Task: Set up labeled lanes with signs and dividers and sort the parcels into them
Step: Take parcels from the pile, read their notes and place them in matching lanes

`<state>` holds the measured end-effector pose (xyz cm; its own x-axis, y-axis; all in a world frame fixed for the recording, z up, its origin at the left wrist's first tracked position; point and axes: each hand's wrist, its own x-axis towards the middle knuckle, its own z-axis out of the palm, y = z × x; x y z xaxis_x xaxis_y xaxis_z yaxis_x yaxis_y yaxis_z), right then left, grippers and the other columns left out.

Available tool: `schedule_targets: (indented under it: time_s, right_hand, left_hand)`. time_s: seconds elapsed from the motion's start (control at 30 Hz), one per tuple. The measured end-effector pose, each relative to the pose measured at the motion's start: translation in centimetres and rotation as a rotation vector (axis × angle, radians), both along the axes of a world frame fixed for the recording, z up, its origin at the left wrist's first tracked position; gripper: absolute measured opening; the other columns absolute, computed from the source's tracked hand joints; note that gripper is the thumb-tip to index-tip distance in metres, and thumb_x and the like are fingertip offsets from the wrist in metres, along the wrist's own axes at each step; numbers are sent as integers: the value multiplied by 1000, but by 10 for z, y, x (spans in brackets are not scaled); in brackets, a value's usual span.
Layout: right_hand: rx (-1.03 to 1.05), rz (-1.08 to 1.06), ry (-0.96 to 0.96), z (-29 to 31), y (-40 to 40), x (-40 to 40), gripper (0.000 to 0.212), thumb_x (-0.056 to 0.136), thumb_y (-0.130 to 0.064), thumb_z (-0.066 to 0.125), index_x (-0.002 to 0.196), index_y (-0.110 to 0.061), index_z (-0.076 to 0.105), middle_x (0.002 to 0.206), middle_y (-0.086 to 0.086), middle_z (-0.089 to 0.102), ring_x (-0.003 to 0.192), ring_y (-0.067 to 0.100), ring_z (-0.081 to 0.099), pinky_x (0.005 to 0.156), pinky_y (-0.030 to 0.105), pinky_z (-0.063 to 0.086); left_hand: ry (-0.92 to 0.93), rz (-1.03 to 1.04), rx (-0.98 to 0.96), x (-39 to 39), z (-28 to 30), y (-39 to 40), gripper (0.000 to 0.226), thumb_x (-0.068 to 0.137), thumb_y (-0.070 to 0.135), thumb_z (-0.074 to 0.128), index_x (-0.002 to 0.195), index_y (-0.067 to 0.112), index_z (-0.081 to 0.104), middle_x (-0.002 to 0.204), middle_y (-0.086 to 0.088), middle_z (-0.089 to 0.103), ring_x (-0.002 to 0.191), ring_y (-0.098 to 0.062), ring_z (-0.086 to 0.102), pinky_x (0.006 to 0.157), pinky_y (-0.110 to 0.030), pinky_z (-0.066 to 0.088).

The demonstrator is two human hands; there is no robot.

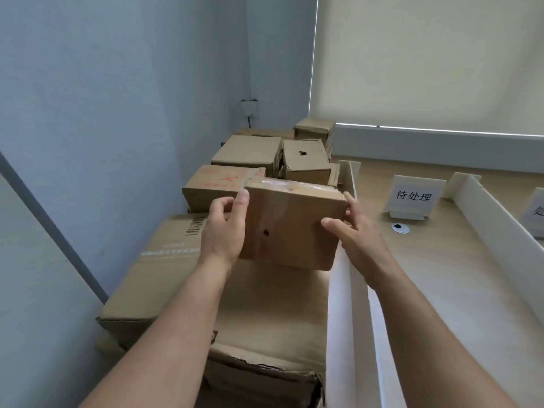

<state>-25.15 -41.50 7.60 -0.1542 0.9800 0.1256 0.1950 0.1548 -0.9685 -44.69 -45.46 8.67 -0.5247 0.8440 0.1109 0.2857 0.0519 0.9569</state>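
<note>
I hold a brown cardboard parcel (291, 225) with tape on its top in the air above the left lane. My left hand (225, 228) grips its left side with the thumb on the upper edge. My right hand (357, 234) grips its right side, thumb across the front face. Under and behind it lie several more cardboard parcels (247, 153), among them a large box with a barcode (164, 266). A white divider (347, 290) runs just right of the parcel. In the lane to the right stands a white sign with black characters (413, 197). A second divider (500, 228) stands further right.
The wooden table (441, 275) extends to the right between the dividers. A small white disc with a black spot (400, 228) lies in front of the sign. Part of another sign (534, 213) shows at the right edge. A blue wall borders the left, a window blind the back.
</note>
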Motion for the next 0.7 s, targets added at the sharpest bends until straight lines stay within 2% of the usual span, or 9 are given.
schedule_targets:
  time_s: [0.07, 0.13, 0.23, 0.33, 0.4, 0.43, 0.5, 0.57, 0.7]
  right_hand:
    - [-12, -45, -44, -1, -4, -2, 60, 92, -43, 55, 145, -27, 32, 129, -5, 48, 115, 14, 50, 87, 29, 47]
    - [3, -89, -77, -5, -6, -4, 57, 91, -53, 49, 140, -24, 41, 129, -3, 54, 116, 17, 52, 92, 38, 50]
    - [29, -162, -71, -4, -7, -3, 36, 96, -36, 47, 130, -23, 50, 119, 0, 60, 108, 18, 56, 92, 44, 50]
    - [46, -164, -2, -3, -7, -1, 29, 89, -17, 52, 118, -23, 53, 111, 1, 64, 101, 18, 60, 84, 39, 52]
    - [20, -176, 46, -3, -11, -2, 31, 77, -27, 54, 108, -22, 55, 103, 1, 64, 95, 18, 62, 74, 34, 52]
    - [5, -202, 51, -4, -12, -3, 33, 75, -34, 55, 105, -21, 55, 99, 1, 64, 92, 19, 62, 72, 34, 51]
    - [-24, -282, -10, -7, -14, -5, 35, 84, -46, 57, 105, -19, 55, 95, 0, 63, 89, 19, 61, 71, 36, 51]
    - [-57, -310, -112, -13, -14, -7, 36, 89, -49, 53, 106, -17, 55, 95, -1, 61, 88, 17, 60, 68, 34, 52]
    - [-105, -247, -190, -21, -16, -11, 21, 93, -33, 54, 105, -16, 57, 101, 0, 66, 87, 13, 62, 53, 21, 45]
  left_hand:
    - [46, -59, -53, 0, -1, -1, 73, 82, 76, 31, 132, 26, 46, 122, 3, 56, 115, -19, 50, 95, -38, 43]
    - [82, -98, -97, 1, -5, -2, 78, 78, 81, 27, 134, 31, 47, 126, 3, 56, 119, -21, 49, 100, -44, 42]
    - [47, -95, -82, 1, -9, -3, 55, 88, 65, 37, 130, 33, 52, 116, 4, 58, 113, -19, 51, 92, -39, 46]
    - [-15, -96, -54, 1, -9, -6, 43, 87, 47, 43, 126, 33, 55, 115, 4, 61, 109, -17, 52, 90, -36, 46]
    - [-47, -52, -41, 0, -10, -8, 30, 91, 33, 44, 116, 24, 58, 109, 0, 62, 99, -15, 53, 75, -29, 42]
    - [-60, -28, -45, 0, -11, -9, 25, 93, 33, 43, 109, 20, 57, 103, -1, 62, 91, -13, 53, 68, -26, 39]
    - [-72, -1, -92, 2, -14, -11, 33, 95, 45, 42, 102, 15, 53, 92, 2, 58, 81, -8, 51, 60, -24, 36]
    - [-37, -1, -155, 0, -23, -10, 44, 92, 55, 43, 102, 14, 52, 91, 3, 57, 84, -12, 54, 65, -28, 42]
    - [53, -21, -215, -6, -37, -7, 35, 89, 45, 51, 113, 20, 54, 104, 1, 61, 96, -17, 58, 80, -36, 51]
